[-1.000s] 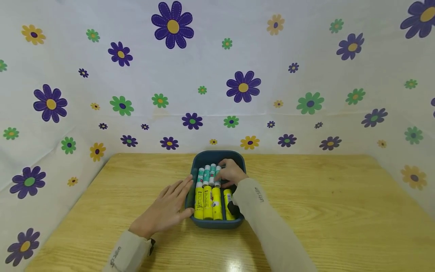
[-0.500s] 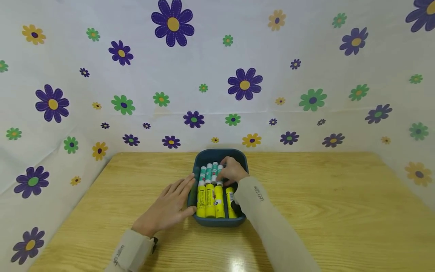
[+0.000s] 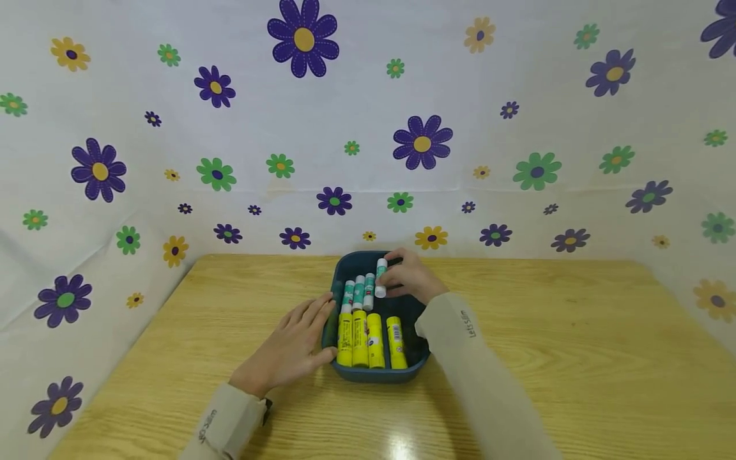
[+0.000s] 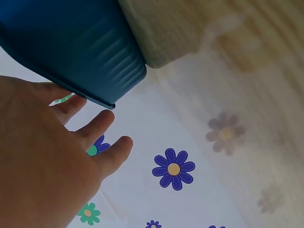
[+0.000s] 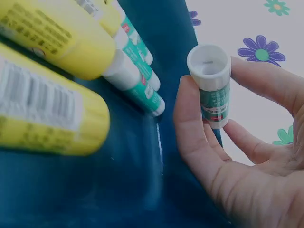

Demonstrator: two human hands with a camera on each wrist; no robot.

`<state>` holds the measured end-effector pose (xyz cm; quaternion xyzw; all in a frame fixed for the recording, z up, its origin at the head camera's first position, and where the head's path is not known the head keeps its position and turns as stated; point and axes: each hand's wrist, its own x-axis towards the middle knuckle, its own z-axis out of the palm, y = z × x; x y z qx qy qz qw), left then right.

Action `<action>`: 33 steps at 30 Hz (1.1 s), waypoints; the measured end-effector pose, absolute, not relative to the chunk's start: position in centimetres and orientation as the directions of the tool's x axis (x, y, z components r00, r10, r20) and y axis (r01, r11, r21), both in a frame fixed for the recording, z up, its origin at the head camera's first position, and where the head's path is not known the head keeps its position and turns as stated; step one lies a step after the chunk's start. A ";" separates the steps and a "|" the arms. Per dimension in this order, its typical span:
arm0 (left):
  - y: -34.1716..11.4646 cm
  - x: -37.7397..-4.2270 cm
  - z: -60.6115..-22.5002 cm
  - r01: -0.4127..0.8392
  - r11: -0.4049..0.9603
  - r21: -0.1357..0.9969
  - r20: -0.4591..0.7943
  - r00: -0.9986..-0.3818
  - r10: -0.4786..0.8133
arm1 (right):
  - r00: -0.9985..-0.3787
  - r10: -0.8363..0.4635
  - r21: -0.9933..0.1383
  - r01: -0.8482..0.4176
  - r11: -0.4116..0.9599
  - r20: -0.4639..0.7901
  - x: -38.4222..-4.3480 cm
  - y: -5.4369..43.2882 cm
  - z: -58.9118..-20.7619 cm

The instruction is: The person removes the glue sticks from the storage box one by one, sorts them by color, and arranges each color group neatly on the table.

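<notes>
A dark blue bin (image 3: pixel 376 377) stands on the table. In its back left part several green-and-white glue sticks (image 3: pixel 359 294) lie side by side. Several larger yellow glue sticks (image 3: pixel 360 338) fill the front, one of them (image 3: pixel 397 342) set apart to the right. My right hand (image 3: pixel 411 278) pinches a green-and-white glue stick (image 5: pixel 214 97) between thumb and fingers, raised above the bin's back right part; its hollow white end shows in the right wrist view. My left hand (image 3: pixel 287 348) rests with straight fingers against the bin's left rim, seen also in the left wrist view.
The wooden table (image 3: pixel 552 345) extends on both sides of the bin. Behind it hangs a white cloth (image 3: pixel 356 115) printed with flowers, which also runs along the left and right sides.
The right hand has lifted one green-and-white glue stick out of the row, up and slightly right. The left hand stays at the bin's left rim. The head view has shifted slightly.
</notes>
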<state>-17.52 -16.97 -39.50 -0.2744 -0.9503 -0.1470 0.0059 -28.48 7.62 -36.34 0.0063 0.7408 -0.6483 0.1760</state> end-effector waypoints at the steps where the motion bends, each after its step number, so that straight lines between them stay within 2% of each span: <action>1: -16.9 -17.5 -39.6 0.521 0.806 0.281 0.090 -0.850 0.519 | -0.937 -0.220 -0.958 0.243 0.150 -0.272 -28.5 7.8 -36.2; 15: -17.0 -17.5 -39.5 0.518 0.808 0.279 0.097 -0.853 0.513 | -0.948 -0.209 -0.966 0.212 0.150 -0.241 -28.4 10.6 -34.1; 33: -16.9 -17.4 -39.6 0.528 0.806 0.268 0.084 -0.846 0.527 | -0.954 -0.197 -0.958 0.182 0.220 -0.226 -27.8 15.7 -34.1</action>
